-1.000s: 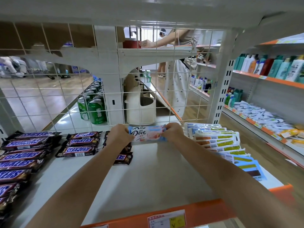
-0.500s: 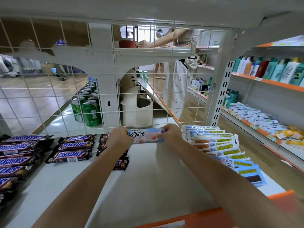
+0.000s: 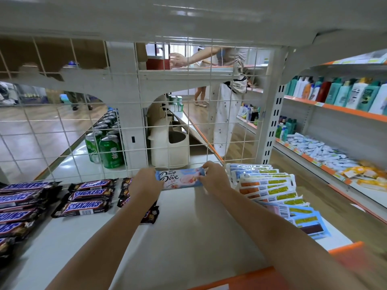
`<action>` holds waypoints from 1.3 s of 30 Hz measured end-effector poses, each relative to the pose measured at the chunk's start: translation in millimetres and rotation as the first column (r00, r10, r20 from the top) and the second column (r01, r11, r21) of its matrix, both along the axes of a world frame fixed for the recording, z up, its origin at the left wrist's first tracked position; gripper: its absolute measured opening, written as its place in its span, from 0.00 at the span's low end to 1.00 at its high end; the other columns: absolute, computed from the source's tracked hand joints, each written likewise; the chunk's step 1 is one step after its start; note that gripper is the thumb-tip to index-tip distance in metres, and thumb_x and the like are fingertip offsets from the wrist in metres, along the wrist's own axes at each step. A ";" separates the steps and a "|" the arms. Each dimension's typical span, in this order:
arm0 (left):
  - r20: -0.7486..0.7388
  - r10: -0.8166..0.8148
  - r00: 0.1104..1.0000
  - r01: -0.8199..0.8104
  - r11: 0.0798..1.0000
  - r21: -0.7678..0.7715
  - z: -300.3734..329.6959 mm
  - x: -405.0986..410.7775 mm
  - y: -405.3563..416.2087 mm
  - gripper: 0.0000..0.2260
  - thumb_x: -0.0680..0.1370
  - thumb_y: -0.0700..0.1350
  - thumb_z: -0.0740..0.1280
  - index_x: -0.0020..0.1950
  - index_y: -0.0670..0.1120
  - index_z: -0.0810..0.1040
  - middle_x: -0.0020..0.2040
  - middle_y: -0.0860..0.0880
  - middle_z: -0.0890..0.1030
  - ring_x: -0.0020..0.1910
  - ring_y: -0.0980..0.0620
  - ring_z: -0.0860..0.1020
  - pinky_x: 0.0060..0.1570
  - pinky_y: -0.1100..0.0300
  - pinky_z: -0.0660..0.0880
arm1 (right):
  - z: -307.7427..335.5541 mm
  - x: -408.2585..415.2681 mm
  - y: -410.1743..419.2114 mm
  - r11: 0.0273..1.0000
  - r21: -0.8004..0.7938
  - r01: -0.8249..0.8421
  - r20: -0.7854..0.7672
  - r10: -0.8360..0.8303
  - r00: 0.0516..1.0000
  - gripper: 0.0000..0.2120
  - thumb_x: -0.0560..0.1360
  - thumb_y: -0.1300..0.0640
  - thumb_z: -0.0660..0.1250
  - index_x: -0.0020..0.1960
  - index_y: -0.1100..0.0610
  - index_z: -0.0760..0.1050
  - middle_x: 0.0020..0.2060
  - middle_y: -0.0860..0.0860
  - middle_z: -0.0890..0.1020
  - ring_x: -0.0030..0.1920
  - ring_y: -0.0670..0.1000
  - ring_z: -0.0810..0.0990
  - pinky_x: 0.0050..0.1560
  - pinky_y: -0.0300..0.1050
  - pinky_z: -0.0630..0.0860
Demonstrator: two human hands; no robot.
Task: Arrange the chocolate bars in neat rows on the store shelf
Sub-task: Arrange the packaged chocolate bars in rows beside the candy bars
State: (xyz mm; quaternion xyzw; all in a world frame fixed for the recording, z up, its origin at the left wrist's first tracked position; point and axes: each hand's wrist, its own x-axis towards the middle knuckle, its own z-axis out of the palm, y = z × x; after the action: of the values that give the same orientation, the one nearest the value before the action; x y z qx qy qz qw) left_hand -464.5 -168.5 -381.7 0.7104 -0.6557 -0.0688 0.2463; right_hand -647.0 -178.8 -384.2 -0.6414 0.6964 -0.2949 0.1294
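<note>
Pinching a Dove bar, both hands' grip sits between Snickers bars and blue packets.

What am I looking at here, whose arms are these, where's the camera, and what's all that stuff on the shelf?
There is no machine: these are a person's two bare arms, filmed by a wide-angle camera worn on their head, looking forward and down. The left hand and right hand each pinch one end of a pale blue Dove bar, held at the back of the white shelf by the wire grid. Snickers bars lie in rows to the left; a fanned row of blue-wrapped bars lies to the right. Green cans stand behind the grid.
</note>
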 end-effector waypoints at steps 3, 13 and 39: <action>0.006 -0.015 1.000 0.015 0.998 -0.069 3.4 -1.0 7.4 0.10 0.77 0.45 0.65 0.55 0.42 0.74 0.53 0.44 0.75 0.49 0.45 0.76 0.47 0.55 0.73 | 4.9 -5.0 7.3 0.999 -0.036 0.010 -0.040 -0.011 0.999 0.17 0.75 0.55 0.67 0.61 0.59 0.71 0.57 0.56 0.77 0.57 0.51 0.77 0.56 0.41 0.74; -0.038 -0.164 0.986 0.159 0.981 -0.113 17.4 -30.3 44.9 0.10 0.76 0.44 0.62 0.56 0.44 0.76 0.54 0.45 0.78 0.51 0.47 0.75 0.45 0.58 0.69 | 26.1 -24.1 46.7 0.998 -0.048 -0.037 -0.079 0.033 0.996 0.15 0.76 0.61 0.64 0.62 0.59 0.73 0.58 0.55 0.78 0.59 0.52 0.76 0.60 0.40 0.69; 0.103 -0.407 0.907 0.408 0.913 0.010 24.0 -140.8 168.3 0.18 0.78 0.50 0.61 0.66 0.44 0.70 0.65 0.45 0.73 0.63 0.47 0.71 0.59 0.57 0.69 | 48.4 -162.5 195.4 0.993 0.048 -0.109 -0.422 0.119 0.899 0.21 0.75 0.55 0.67 0.67 0.56 0.71 0.64 0.53 0.74 0.64 0.54 0.73 0.61 0.48 0.72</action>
State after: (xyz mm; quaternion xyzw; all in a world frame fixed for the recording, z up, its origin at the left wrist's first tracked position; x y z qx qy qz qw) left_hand -605.3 -0.2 -357.6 0.5589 -0.8018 -0.0780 0.1965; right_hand -809.5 16.7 -335.9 -0.7281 0.6726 -0.1324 -0.0002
